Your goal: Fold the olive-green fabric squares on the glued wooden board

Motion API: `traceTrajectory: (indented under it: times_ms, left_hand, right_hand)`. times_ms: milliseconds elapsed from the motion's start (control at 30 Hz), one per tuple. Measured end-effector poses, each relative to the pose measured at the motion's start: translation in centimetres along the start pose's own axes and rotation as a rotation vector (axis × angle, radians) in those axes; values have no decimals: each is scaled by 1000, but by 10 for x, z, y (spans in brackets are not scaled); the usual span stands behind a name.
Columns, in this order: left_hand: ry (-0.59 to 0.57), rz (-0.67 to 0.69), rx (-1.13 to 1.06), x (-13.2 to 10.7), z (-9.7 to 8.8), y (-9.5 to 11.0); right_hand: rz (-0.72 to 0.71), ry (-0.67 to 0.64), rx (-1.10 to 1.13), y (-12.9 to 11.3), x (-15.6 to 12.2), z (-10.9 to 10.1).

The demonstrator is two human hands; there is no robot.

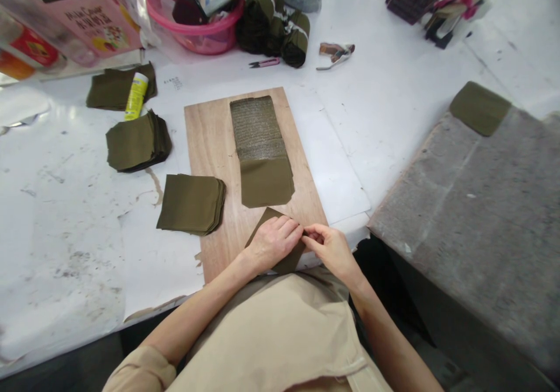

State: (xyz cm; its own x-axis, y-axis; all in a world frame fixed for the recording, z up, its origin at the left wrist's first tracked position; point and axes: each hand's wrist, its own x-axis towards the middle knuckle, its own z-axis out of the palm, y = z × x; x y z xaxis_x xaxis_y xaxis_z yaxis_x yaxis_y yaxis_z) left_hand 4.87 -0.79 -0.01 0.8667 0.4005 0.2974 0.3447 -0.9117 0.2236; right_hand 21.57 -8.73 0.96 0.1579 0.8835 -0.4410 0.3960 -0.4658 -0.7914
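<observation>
The olive piece (291, 261) lies at the near end of the wooden board (210, 147), askew to it, one corner pointing toward the board's far end and the near corner close against the person's apron (280, 328); the left hand (275, 237) covers its middle, so which axis is longer I cannot tell; the left hand is spread flat on it, fingers together, gripping nothing between them; the right hand (332, 246) is nearer to the right corner and has thumb and forefinger closed on that edge, the other fingers curled; the two hands almost meet there. Just beyond the piece, along the board's middle, runs an olive strip (266, 182), plain at its near end and ribbed and glossy farther off, its long axis roughly that of the board; the nearest stack (188, 203) overlaps the board's left edge.

Well beyond the board's far left corner, the pink box (94, 21) bears a line of Latin letters, the first word perhaps "Mini", over characters I cannot read surely; the yellow tube (136, 95), left of the board, carries print too small to read, as does the bench (79, 205) beyond it.
</observation>
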Motion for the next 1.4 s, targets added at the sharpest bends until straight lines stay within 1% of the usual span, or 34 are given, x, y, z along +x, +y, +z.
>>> traceTrajectory:
  times_ms: [200, 433, 600, 733, 833, 933, 1033, 1133, 1233, 1333, 1400]
  left_hand:
    - [-6, 0, 4, 2, 3, -1]
    - [0, -78, -45, 4, 4, -1]
    - [14, -170, -133, 0, 8, -3]
    - [21, -186, -162, -2, 9, -5]
    - [14, -168, -180, -2, 6, -6]
    - [16, -113, -180, -1, 2, -6]
    - [27, -35, -115, 0, 0, -5]
    - [29, 26, -48, 0, 3, -4]
    - [28, 35, -40, 1, 8, -4]
    - [23, 12, -66, 1, 10, -4]
    - [9, -12, -115, 1, 9, -5]
  right_hand:
    - [-6, 27, -93, -5, -2, -1]
    - [-26, 51, -205, -6, -3, -1]
    - [10, 55, -238, -6, -3, -1]
    - [42, 53, -250, -8, -2, -2]
    - [53, 46, -257, -9, -1, -3]
    - [56, 52, -269, -9, -1, -2]
    - [49, 50, -275, -9, -1, -3]
    - [44, 37, -273, -10, -2, -3]
    - [21, 26, -272, -12, -2, -3]
    - [-13, 40, -299, -13, -2, -2]
    - [-5, 45, -303, -13, -2, -2]
